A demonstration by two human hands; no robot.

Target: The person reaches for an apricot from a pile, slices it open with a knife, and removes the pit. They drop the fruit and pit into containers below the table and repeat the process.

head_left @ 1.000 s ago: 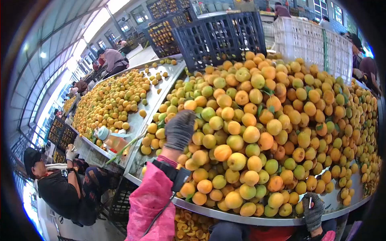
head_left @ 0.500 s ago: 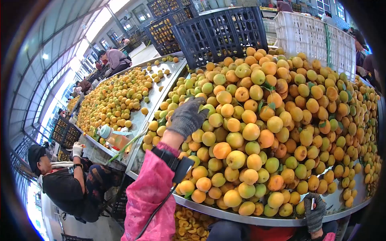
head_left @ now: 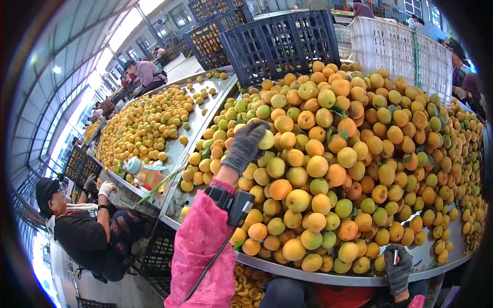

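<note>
My left hand (head_left: pixel 245 145) has climbed the pile (head_left: pixel 359 154); its fingers now clasp a fruit (head_left: pixel 266 139). My right hand (head_left: pixel 398 268) stays clenched on a tool (head_left: pixel 396 256).

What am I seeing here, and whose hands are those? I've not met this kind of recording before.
There is no machine. A person wears a camera on the head, so the one round picture looks forward and down at their own two gloved hands. The left hand, on a pink sleeve with a black wrist device, reaches into a big pile of orange and yellow fruit on a metal table. Its fingers curl over one greenish fruit, though a firm grip cannot be confirmed. The right hand is at the table's edge, closed on a small object too small to identify. Behind the pile stand crates. At lower left another person sits by a second table of fruit.
</note>
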